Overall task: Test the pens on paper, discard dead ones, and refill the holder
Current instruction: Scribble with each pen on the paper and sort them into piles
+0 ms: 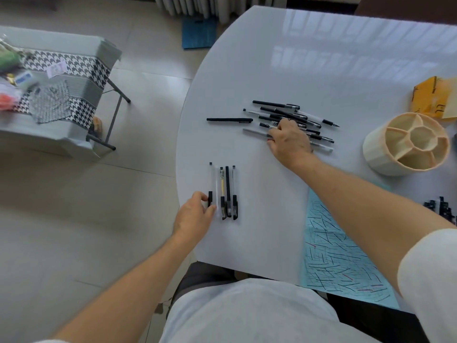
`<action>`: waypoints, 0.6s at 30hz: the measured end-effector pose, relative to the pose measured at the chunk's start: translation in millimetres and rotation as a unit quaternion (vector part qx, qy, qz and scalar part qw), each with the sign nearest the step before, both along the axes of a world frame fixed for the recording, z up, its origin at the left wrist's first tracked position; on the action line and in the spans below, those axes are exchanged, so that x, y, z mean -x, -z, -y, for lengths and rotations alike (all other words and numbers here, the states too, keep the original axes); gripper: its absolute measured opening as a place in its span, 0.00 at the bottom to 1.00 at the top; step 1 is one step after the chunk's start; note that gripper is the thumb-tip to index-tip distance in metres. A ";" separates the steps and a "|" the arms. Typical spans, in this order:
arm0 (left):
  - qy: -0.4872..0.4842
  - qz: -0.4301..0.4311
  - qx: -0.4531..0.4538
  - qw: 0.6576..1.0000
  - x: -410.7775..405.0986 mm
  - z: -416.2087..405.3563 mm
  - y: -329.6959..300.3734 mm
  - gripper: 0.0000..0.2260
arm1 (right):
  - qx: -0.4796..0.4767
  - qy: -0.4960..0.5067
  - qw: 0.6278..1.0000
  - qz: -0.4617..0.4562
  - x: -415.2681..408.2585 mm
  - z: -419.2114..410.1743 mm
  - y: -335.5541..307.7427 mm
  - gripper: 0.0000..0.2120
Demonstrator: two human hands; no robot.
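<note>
- Pale floor tiles are filling the left of the view, and a glossy white table with a rounded edge is mirroring a window.
- Across the floor a folding stand is carrying a black-and-white houndstooth cloth with blurred clutter on it.
- On the table, a loose pile of pens is lying in the middle, mostly black or clear plastic barrels with caps; one black pen is lying apart just left of the pile.
- The right hand is lying over the near side of the pile, fingers curled down among the pens; whether it is gripping one I cannot tell.
- Near the table edge a row of four pens is lying side by side, caps toward the person.
- The left hand is pinching the capped end of the leftmost clear pen in that row.
- A round cream holder with petal-shaped compartments is sitting to the right of the pile, open top showing.
- Light blue paper covered in short scribbled strokes is lying under the right forearm.
- A yellow packet is sitting beyond the holder; its printing is too small to read.
</note>
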State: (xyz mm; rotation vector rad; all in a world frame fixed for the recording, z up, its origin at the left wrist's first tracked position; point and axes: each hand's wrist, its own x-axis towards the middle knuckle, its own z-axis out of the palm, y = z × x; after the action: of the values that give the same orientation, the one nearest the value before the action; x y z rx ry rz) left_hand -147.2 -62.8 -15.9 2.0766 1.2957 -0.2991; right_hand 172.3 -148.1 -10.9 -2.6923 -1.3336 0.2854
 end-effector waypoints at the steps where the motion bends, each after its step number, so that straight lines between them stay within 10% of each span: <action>1: 0.002 0.000 -0.010 1.000 -0.4 0.7 -1.8 0.09 | 0.007 -0.009 1.000 0.003 0.9 -2.6 0.1 0.12; 11: 0.028 0.106 -0.069 0.992 -33.1 16.4 -35.0 0.07 | 0.031 0.036 0.996 -0.071 -2.8 23.8 -14.2 0.07; 18: 0.087 0.208 0.000 0.974 -90.3 57.7 -57.1 0.09 | -0.272 0.194 0.890 -0.311 11.5 87.9 -47.1 0.04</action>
State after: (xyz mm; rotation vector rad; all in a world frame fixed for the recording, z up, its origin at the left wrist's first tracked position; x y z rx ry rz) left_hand -56.8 -120.4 41.2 2.1117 0.8672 0.0634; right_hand 160.7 -235.9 36.2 -2.0547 -0.5585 0.5653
